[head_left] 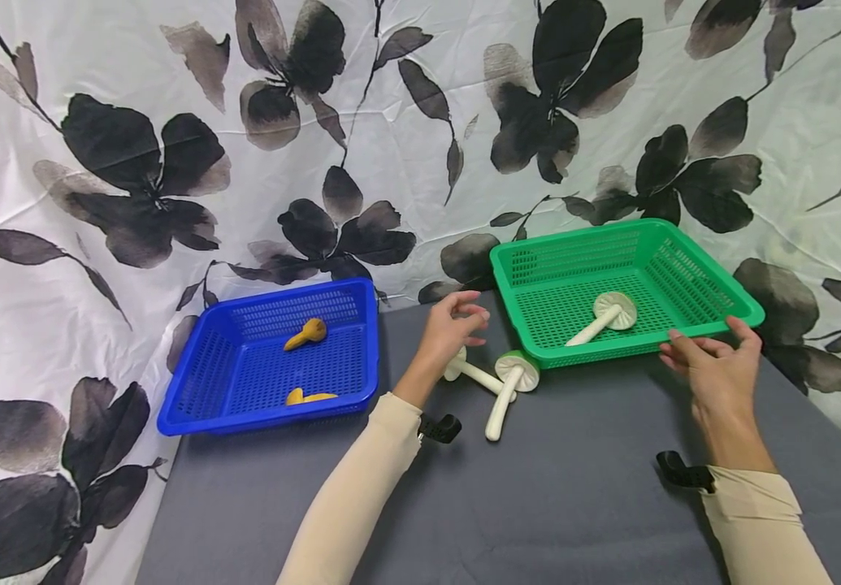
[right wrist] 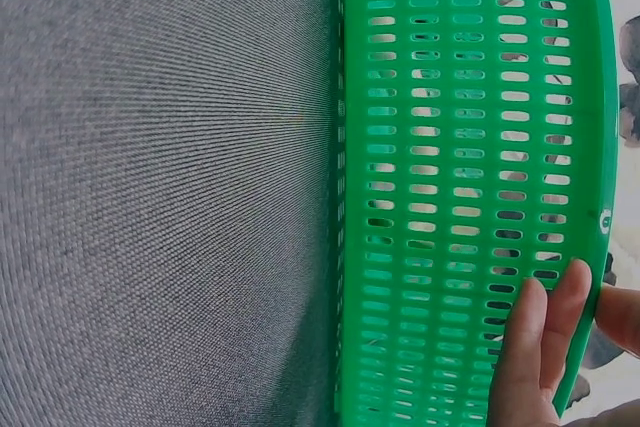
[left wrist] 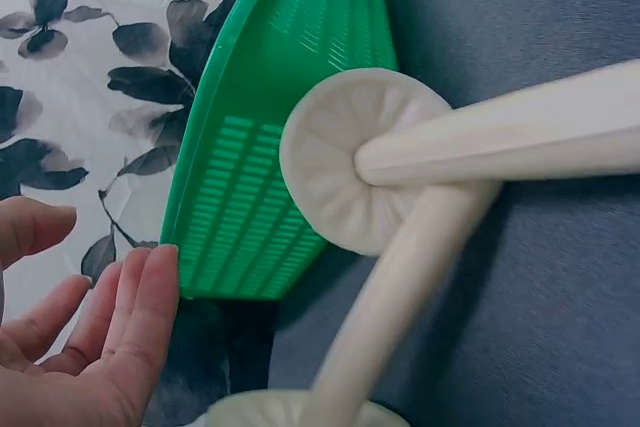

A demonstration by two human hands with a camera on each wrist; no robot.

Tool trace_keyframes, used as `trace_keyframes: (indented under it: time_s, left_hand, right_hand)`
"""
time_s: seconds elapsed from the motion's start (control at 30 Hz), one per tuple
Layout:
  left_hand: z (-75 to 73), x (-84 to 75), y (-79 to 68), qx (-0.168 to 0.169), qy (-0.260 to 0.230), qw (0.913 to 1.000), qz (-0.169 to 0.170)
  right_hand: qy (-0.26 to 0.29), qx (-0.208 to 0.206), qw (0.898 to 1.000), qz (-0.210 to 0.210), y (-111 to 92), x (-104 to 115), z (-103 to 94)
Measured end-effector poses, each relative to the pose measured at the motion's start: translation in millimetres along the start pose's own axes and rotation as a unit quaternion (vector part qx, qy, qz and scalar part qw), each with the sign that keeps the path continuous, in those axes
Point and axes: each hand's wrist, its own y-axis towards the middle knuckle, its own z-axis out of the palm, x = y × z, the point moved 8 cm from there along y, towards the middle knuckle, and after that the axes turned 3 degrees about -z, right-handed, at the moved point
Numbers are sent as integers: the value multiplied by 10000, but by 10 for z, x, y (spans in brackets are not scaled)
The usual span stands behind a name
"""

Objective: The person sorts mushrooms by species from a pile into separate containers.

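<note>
My right hand (head_left: pixel 723 374) pinches the near right rim of a green plastic basket (head_left: pixel 654 343), thumb over the rim and fingers against the slotted outer wall (right wrist: pixel 440 197). Inside that basket lies a toy mushroom (head_left: pixel 613 311) with a white stem, gills facing up. My left hand (head_left: pixel 453 329) is beside the basket's left end, fingers loosely bent and holding nothing; in the left wrist view its fingertips (left wrist: pixel 160 262) are right at the rim. Below it, a green-capped mushroom (head_left: pixel 511 382) lies across the stem of another white mushroom (head_left: pixel 482 376), whose cap is partly hidden by my left wrist.
A blue plastic basket (head_left: pixel 274 418) stands to the left, with a yellow-brown mushroom (head_left: pixel 308 333) and another yellow piece (head_left: pixel 310 397) partly behind its near rim. Grey cloth (head_left: pixel 537 504) covers the table. White floral fabric (head_left: pixel 420 146) hangs behind both baskets.
</note>
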Motion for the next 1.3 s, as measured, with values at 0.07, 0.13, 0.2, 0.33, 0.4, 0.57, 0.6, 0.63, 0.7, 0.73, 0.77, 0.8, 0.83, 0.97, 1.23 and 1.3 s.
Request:
trace_keyframes:
  time_s: [0.07, 0.13, 0.2, 0.33, 0.4, 0.57, 0.6, 0.63, 0.7, 0.73, 0.77, 0.8, 0.83, 0.97, 1.23, 1.3]
  left_hand:
    - [-28, 32, -43, 67, -36, 9999, -80]
    - [-50, 64, -88, 138, -154, 9997, -161]
    - [-73, 95, -135, 182, -238, 9993, -232]
    - [-110, 158, -219, 262, -335, 9986, -314]
    - [-119, 180, -261, 317, -353, 9984, -323]
    - [-126, 225, -358, 436, -412, 9976, -347]
    - [-127, 238, -371, 451, -431, 9975, -341]
    - [-128, 250, -384, 461, -445, 9974, -337]
    - [-128, 271, -409, 491, -476, 9972, -314]
    - [-127, 282, -420, 504, -478, 9971, -304]
    - [-126, 296, -433, 516, -454, 9971, -317]
    - [-124, 312, -444, 540, -453, 9970, -327]
    - [-121, 326, -457, 563, -436, 9969, -343]
    - [-102, 388, -514, 682, -416, 9959, -427]
    - [-57, 503, -618, 794, -425, 9948, -479]
    - [-47, 532, -641, 823, -387, 9946, -506]
  right_hand:
    - [18, 17, 10000, -17, -4, 8, 3]
    - [29, 16, 10000, -10, -6, 6, 2]
    - [54, 6, 10000, 6, -9, 1, 2]
    - [140, 28, 9999, 51, -8, -13, 8]
    - [137, 36, 9999, 66, -7, -13, 9]
    - [97, 4, 9999, 91, -14, -2, 14]
    - [115, 1, 9999, 98, -14, -2, 16]
    - [123, -1, 9999, 89, -16, 0, 17]
    - [118, 1, 9999, 91, -14, -3, 19]
    - [125, 5, 9999, 92, -13, -5, 21]
    - [147, 6, 9998, 97, -11, -7, 22]
    - [126, -1, 9999, 98, -12, -8, 22]
    - [113, -7, 9999, 99, -12, -10, 20]
    - [34, -55, 9999, 107, -4, -13, 15]
    - [15, -16, 10000, 50, 4, -18, 13]
    - [27, 5, 10000, 37, 3, -19, 10]
